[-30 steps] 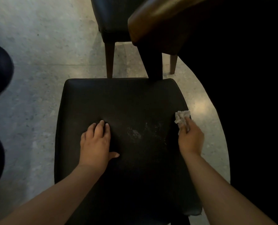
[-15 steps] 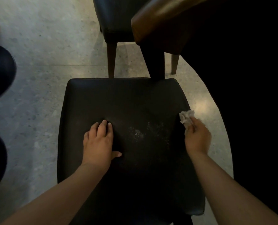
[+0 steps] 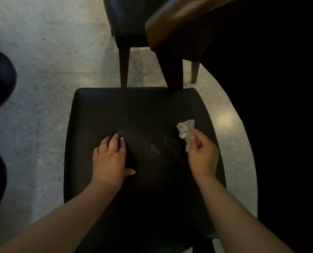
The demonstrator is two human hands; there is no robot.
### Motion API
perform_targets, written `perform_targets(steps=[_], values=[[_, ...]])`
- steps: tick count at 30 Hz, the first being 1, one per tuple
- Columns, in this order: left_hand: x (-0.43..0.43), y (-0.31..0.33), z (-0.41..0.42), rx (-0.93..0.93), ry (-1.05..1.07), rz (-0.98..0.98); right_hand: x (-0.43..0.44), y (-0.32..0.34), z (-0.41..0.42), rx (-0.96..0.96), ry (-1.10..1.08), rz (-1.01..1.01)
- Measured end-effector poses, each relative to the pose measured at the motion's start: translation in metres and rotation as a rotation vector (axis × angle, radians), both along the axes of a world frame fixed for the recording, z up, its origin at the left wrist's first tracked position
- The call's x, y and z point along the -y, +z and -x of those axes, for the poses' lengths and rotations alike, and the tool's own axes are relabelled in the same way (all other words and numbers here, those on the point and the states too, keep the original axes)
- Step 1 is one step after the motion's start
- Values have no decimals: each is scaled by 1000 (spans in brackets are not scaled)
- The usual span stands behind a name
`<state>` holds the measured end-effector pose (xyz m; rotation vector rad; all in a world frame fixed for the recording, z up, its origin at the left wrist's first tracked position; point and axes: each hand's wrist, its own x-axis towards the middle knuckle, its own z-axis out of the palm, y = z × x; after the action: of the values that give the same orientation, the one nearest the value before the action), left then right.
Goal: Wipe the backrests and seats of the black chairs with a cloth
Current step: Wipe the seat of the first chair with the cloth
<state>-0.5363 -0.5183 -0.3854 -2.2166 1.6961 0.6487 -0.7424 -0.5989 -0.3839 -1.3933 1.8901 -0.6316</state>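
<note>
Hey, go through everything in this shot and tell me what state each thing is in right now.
Black chair seat: pale specks near its middle.
Cloth: crumpled, held over the seat's right side.
Left hand: rests flat on the seat.
Right hand: gripping the cloth.
Second chair: upright, behind.

Restaurant-like dining area, black padded chairs point(image 3: 133, 110) at a wooden table point(image 3: 179, 24), speckled stone floor point(image 3: 51, 70)

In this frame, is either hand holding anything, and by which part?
The right hand grips a crumpled white cloth by its near end. The left hand holds nothing; it rests flat on the black seat.
</note>
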Motion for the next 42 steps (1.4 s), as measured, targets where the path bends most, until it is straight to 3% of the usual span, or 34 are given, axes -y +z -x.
perform_targets(steps=[4, 13, 18, 28, 34, 42], values=[[-1, -1, 0, 4, -2, 13, 20, -6, 22, -114, -22, -23], [0, 0, -1, -9, 6, 2, -16, -10, -13, 2, 157, -103], [-1, 0, -1, -16, 3, 6, 26, 0, 6, -56, 85, 27], [-4, -1, -5, -58, -2, 33, -25, -8, -29, -17, 225, -138], [-16, 7, -12, -140, -63, 93, 21, 10, -19, -24, 163, 21], [-48, 9, -24, -88, -34, 72, -13, -13, -45, -57, 334, -112]])
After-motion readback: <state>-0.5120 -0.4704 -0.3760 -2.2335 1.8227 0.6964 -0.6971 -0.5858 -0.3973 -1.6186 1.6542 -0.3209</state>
